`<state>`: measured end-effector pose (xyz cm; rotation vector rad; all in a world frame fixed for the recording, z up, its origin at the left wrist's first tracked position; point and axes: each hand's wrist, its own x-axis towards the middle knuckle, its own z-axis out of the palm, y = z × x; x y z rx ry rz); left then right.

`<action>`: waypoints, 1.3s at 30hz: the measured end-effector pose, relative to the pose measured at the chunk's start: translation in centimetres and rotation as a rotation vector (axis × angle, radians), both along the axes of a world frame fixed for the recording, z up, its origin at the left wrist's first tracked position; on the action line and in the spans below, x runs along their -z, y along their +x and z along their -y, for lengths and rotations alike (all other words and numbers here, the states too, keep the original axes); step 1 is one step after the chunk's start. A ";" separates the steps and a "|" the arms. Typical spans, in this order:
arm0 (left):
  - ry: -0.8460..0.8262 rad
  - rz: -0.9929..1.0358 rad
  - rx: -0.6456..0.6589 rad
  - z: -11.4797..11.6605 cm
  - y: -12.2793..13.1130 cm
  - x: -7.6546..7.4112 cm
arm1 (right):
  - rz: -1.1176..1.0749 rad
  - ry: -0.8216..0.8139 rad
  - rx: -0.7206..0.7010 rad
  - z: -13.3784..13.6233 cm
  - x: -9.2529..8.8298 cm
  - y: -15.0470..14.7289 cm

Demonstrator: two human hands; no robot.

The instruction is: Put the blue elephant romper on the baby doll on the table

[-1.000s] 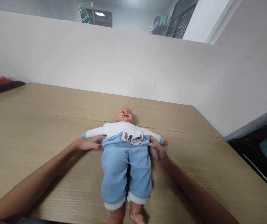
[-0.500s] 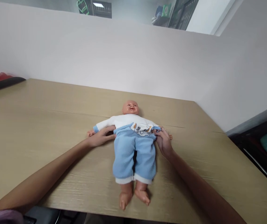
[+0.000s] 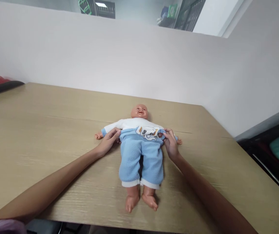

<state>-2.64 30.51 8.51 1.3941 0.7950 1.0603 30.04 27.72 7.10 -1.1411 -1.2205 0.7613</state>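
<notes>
Doll (image 3: 139, 112) lay face-up on the counter (image 3: 61, 104) between both grips: the right hand (image 3: 171, 145) pinched its blue trousers (image 3: 131, 157) at the waist; the left hand (image 3: 107, 142) touched the opposite side, whether pinching I couldn't tell.

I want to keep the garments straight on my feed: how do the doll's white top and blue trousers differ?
Colour: the top is white with blue cuffs; the trousers are blue with white cuffs.
Coverage: the top covers the chest and arms, the trousers the hips and legs.
Contact: the left hand and right hand are at the trousers' waist; neither plainly holds the top.
Shared: both are on the doll.
</notes>
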 end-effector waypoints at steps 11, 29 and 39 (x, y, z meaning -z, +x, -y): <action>0.169 -0.060 -0.112 -0.2 0.1 0.5 | 1.041 0.279 -0.148 -6.6 -10.4 -8.5; 0.507 -0.143 -0.279 1.0 -0.3 1.0 | 1.277 0.225 -1.046 -15.9 -10.3 -21.8; 0.473 -0.025 -0.368 1.4 -0.3 2.1 | 0.761 0.051 -1.013 -12.9 -9.5 -13.1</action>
